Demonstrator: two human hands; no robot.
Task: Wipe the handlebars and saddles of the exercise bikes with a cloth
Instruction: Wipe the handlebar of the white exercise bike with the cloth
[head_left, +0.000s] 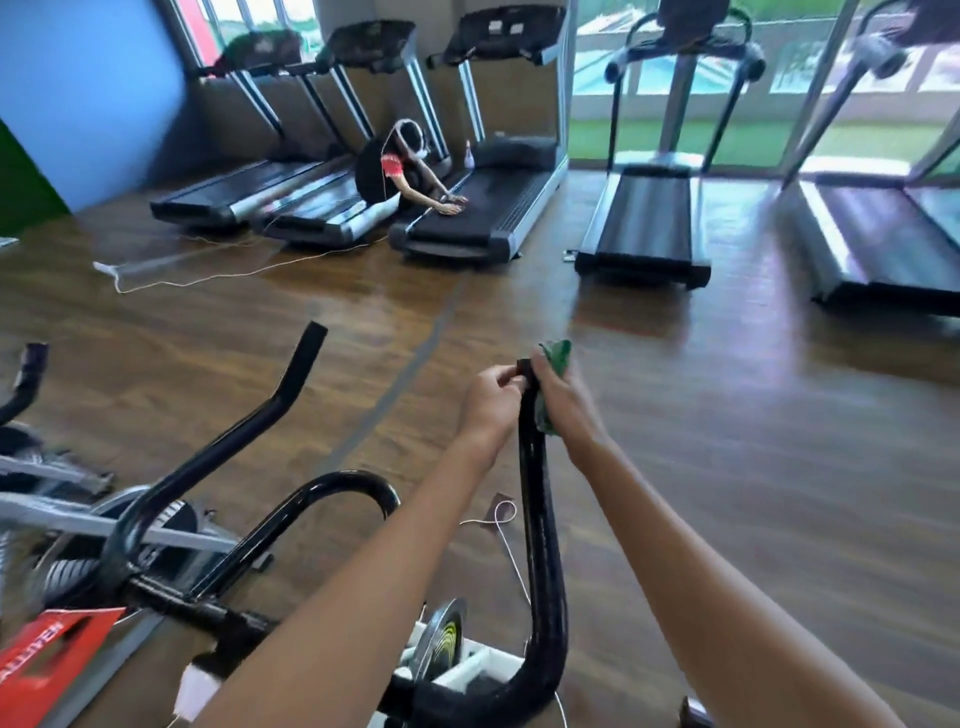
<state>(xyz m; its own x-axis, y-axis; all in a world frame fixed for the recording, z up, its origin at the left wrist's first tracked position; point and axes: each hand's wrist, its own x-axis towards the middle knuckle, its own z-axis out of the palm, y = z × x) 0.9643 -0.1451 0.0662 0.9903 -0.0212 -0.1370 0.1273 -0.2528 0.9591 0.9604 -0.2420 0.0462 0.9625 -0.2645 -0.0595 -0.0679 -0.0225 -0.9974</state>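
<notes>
A black exercise-bike handlebar fills the lower part of the view. Its right bar (537, 519) rises from the stem to a tip at centre. My left hand (491, 400) pinches that tip from the left. My right hand (563, 402) presses a green cloth (556, 358) against the right side of the same bar end. The left bar (244, 426) and the inner loop (343, 488) stand free. The saddle is out of view.
A second bike (31, 467) stands at the far left. Several treadmills (644, 228) line the windows ahead, and a person (410, 171) crouches by one. A white cable (218, 275) trails over the wooden floor. A red tag (47, 660) hangs at lower left.
</notes>
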